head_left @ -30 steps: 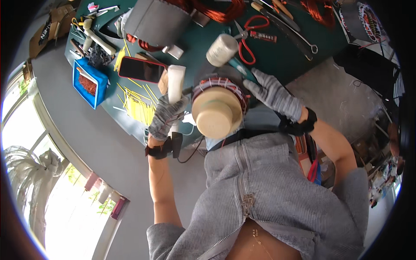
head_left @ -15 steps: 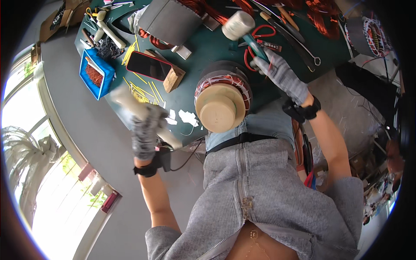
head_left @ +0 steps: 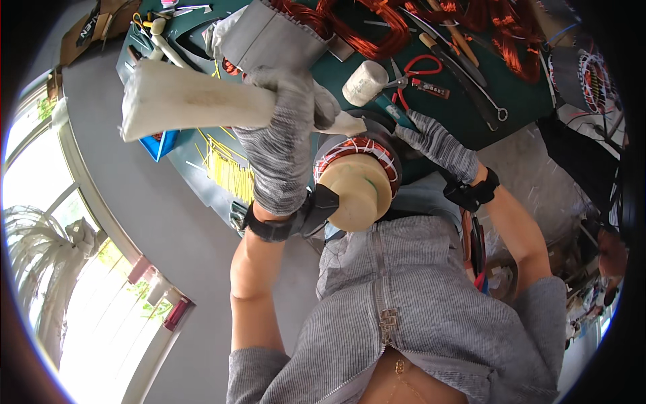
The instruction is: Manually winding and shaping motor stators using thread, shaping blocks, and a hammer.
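Observation:
My left hand (head_left: 282,145), in a grey knitted glove, is closed around a long off-white bar (head_left: 192,104) with a wide, blunt end. The bar's narrower end reaches to the far rim of a motor stator (head_left: 392,158); whether it touches, I cannot tell. Red windings laced with white cord ring the stator, and a beige stepped round block (head_left: 350,195) sits on its near side, against my lap. My right hand (head_left: 444,148), gloved too, grips the teal handle of a mallet, whose white head (head_left: 365,83) is just beyond the stator.
Red-handled scissors (head_left: 417,73) lie beside the mallet. Behind are a grey stator core (head_left: 269,37), copper wire coils (head_left: 377,40) and long tools (head_left: 464,74). Yellow strips (head_left: 229,172) and a partly covered blue tray (head_left: 160,145) are at the left of the green table.
My left hand has swung up and right with the bar, bringing its narrow end to the stator; the phone is now hidden. My right hand and mallet have moved slightly down; the mallet head is lower.

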`<state>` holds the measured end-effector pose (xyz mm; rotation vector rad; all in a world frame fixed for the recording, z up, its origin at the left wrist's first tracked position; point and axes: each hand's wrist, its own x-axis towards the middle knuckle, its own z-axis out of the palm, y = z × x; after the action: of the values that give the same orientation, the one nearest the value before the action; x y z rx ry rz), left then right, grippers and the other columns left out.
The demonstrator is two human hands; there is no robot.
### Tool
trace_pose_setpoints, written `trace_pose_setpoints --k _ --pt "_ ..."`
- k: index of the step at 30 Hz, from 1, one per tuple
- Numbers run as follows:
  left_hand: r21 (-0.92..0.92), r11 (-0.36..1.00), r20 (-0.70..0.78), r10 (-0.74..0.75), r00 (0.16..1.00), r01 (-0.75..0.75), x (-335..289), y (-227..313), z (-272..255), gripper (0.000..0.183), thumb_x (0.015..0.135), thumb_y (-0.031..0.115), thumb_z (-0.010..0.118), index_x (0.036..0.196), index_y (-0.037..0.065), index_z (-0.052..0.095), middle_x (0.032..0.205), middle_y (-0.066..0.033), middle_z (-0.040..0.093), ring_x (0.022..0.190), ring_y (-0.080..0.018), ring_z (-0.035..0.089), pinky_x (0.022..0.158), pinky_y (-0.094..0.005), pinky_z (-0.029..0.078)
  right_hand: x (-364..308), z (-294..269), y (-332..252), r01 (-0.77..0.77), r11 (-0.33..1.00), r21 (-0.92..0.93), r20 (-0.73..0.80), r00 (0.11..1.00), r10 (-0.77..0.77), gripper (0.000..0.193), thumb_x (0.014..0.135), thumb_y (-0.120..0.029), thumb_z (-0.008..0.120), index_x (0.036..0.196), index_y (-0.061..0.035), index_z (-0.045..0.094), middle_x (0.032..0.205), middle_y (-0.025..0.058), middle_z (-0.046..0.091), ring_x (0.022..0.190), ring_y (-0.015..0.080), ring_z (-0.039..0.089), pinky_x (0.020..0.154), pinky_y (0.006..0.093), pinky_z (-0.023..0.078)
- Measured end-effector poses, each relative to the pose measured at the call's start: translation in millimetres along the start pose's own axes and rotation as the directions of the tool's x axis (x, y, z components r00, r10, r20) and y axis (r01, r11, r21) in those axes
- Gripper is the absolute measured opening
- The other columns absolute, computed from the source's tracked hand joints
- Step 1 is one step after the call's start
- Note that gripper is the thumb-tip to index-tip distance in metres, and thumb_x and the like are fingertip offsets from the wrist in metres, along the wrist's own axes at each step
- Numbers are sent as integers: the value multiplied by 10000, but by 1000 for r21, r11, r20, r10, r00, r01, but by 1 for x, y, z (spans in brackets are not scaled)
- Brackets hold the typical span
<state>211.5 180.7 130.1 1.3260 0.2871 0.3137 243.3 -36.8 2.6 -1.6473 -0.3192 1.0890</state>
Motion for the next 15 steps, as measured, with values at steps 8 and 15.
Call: trace_pose_setpoints --k 8,15 --pt "157 988 115 -28 993 10 -3 -9 8 282 911 251 553 724 47 495 567 -78 497 504 -150 441 535 -314 423 23 -62 -11 501 535 -681 264 848 -459 437 889 -265 523 1312 -171 461 1020 171 585 879 313 589 748 368 484" --pt "499 865 231 -190 954 51 -4 0 11 85 731 39 670 807 23 635 740 -58 577 689 -174 565 599 -298 433 26 -81 8 -85 -938 -337 459 855 -243 377 927 -184 424 1279 -58 468 1071 103 593 927 238 604 745 326 502"
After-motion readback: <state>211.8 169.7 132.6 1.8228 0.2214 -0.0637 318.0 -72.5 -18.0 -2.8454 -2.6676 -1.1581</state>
